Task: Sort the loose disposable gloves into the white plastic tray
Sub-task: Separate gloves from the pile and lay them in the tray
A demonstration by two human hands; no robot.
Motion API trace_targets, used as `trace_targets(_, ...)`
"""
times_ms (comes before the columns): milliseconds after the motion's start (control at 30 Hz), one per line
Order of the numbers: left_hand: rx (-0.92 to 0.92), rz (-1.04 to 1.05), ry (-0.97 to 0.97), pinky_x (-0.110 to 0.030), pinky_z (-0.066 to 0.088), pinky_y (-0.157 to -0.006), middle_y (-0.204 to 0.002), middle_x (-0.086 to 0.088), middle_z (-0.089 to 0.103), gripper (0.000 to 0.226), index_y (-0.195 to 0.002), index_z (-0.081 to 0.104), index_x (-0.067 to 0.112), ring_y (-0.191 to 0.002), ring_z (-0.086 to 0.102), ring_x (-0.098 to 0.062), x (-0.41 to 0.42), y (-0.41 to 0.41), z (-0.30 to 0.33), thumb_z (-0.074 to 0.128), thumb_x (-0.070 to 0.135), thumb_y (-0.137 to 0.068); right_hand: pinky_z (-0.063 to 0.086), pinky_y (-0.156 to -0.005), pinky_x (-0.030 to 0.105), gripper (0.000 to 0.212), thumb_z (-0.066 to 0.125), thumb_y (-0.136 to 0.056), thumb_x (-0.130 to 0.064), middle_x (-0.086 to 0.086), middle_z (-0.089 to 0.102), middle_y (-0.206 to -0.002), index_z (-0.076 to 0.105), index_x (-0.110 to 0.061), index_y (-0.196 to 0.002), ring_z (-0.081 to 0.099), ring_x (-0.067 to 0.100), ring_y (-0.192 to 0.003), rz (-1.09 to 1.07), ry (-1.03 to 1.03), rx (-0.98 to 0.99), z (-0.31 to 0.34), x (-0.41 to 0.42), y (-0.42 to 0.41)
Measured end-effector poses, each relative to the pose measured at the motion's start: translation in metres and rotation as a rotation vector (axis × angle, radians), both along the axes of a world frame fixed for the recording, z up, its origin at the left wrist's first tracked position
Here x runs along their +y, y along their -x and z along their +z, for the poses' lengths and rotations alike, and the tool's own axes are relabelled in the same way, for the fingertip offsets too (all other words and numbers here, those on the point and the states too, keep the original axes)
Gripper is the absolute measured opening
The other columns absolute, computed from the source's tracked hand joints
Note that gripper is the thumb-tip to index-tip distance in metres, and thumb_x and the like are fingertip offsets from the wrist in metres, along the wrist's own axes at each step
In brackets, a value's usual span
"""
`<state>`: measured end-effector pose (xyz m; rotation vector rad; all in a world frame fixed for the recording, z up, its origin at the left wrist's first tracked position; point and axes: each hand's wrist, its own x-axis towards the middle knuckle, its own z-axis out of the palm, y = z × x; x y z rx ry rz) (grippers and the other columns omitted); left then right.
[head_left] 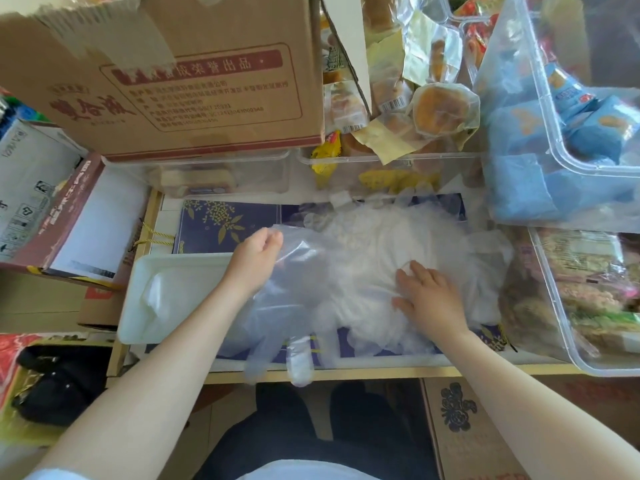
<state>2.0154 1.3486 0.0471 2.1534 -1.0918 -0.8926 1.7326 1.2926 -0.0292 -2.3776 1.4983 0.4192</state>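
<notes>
So there's a big fluffy heap of loose clear plastic disposable gloves (374, 258) sitting on the worktop (346, 370), on top of a dark blue sheet with a gold leaf print (221, 220). The left hand (254, 259) has its fingers pinched round the cuff edge of one thin see-through glove (294, 306) at the left edge of the heap; it drapes down so its glove fingers hang over the front edge of the worktop. The right hand (427, 294) lies flat on the heap, fingers spread and relaxed, pressing down and not grasping anything. The shallow white rectangular plastic tray (138, 299) sits just left of the pile, near the left forearm, with what looks like one clear glove lying in it. Behind all that is a brown cardboard box with red print (166, 81), and clear plastic bins of wrapped snacks (588, 289) crowd the right side.
</notes>
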Motion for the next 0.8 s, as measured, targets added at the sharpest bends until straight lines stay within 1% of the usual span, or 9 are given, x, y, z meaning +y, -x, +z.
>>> trace_targets(133, 0.133, -0.104, 0.039, -0.017, 0.037, -0.071, -0.075, 0.011, 0.055, 0.025, -0.080, 0.058, 0.013, -0.073, 0.049, -0.003, 0.006, -0.005, 0.003, 0.043, 0.020, -0.098, 0.029, -0.104, 0.038, 0.041, 0.032, -0.100, -0.038, -0.001, 0.030, -0.152, 0.043, -0.027, -0.138, 0.032, 0.025, -0.134, -0.004, 0.046, -0.043, -0.001, -0.001, 0.000)
trace_targets(267, 0.264, -0.233, 0.043, -0.028, 0.041, -0.083, -0.070, 0.012, 0.058, 0.031, -0.070, 0.059, 0.015, -0.075, 0.053, -0.007, 0.011, -0.013, 0.013, 0.046, 0.018, -0.097, 0.035, -0.097, 0.034, 0.029, 0.038, -0.101, -0.026, 0.001, 0.060, -0.120, 0.062, -0.019, -0.114, 0.051, 0.021, -0.115, -0.282, -0.103, -0.510, 0.019, -0.017, -0.007)
trace_targets(367, 0.347, -0.308, 0.037, -0.020, 0.041, -0.081, -0.069, 0.019, 0.065, 0.026, -0.076, 0.066, 0.017, -0.073, 0.057, 0.003, 0.008, -0.012, 0.023, 0.048, 0.015, -0.096, 0.034, -0.095, 0.026, 0.034, 0.037, -0.101, -0.030, -0.009, 0.056, -0.119, 0.057, -0.019, -0.125, 0.048, 0.009, -0.112, -0.470, -0.357, -0.816, 0.052, -0.023, -0.016)
trace_targets(467, 0.405, -0.321, 0.068, -0.021, 0.042, -0.083, -0.075, 0.021, 0.069, 0.026, -0.081, 0.069, 0.022, -0.077, 0.060, 0.006, 0.003, -0.009, 0.032, 0.050, 0.012, -0.095, 0.039, -0.067, 0.024, 0.020, 0.045, -0.098, -0.018, -0.004, 0.061, -0.082, 0.065, -0.017, -0.100, 0.053, 0.011, -0.075, -0.531, -0.218, -0.929, 0.073, -0.027, -0.026)
trace_targets(533, 0.448, -0.335, 0.116, -0.025, 0.042, -0.091, -0.084, 0.016, 0.071, 0.026, -0.081, 0.071, 0.023, -0.087, 0.062, 0.002, 0.001, -0.006, 0.037, 0.050, 0.015, -0.095, 0.040, -0.061, 0.024, 0.019, 0.050, -0.093, -0.011, -0.001, 0.062, -0.073, 0.067, -0.016, -0.088, 0.052, 0.011, -0.067, -0.637, -0.205, -1.095, 0.090, -0.026, -0.036)
trace_targets(600, 0.502, -0.338, 0.156, -0.027, 0.040, -0.098, -0.106, 0.014, 0.069, 0.021, -0.088, 0.073, 0.027, -0.105, 0.059, 0.000, 0.000, -0.002, 0.044, 0.052, 0.027, -0.091, 0.043, -0.062, 0.023, 0.017, 0.053, -0.091, -0.010, 0.002, 0.061, -0.072, 0.065, -0.015, -0.080, 0.055, 0.012, -0.066, -0.703, -0.366, -1.244, 0.105, -0.024, -0.043)
trace_targets(667, 0.525, -0.323, 0.174, -0.024, 0.036, -0.103, -0.127, 0.017, 0.057, 0.021, -0.091, 0.073, 0.035, -0.118, 0.050, 0.006, -0.004, 0.002, 0.049, 0.054, 0.038, -0.083, 0.043, -0.057, 0.022, 0.022, 0.052, -0.093, -0.016, 0.001, 0.058, -0.069, 0.059, -0.013, -0.073, 0.054, 0.012, -0.061, -0.713, -0.636, -1.319, 0.114, -0.022, -0.049)
trace_targets(733, 0.557, -0.301, 0.148, -0.025, 0.033, -0.106, -0.135, 0.017, 0.048, 0.021, -0.090, 0.073, 0.038, -0.120, 0.047, 0.007, -0.008, 0.007, 0.054, 0.055, 0.041, -0.080, 0.046, -0.054, 0.022, 0.024, 0.046, -0.095, -0.020, 0.000, 0.057, -0.064, 0.055, -0.013, -0.074, 0.055, 0.012, -0.056, -0.749, -0.911, -1.408, 0.119, -0.022, -0.053)
trace_targets(800, 0.668, -0.283, 0.095, -0.032, 0.036, -0.107, -0.136, 0.013, 0.049, 0.026, -0.098, 0.074, 0.032, -0.120, 0.052, -0.005, -0.011, 0.010, 0.054, 0.058, 0.040, -0.078, 0.049, -0.052, 0.020, 0.025, 0.043, -0.093, -0.017, 0.000, 0.056, -0.057, 0.056, -0.009, -0.073, 0.058, 0.013, -0.051, -0.801, -1.074, -1.491, 0.122, -0.024, -0.057)
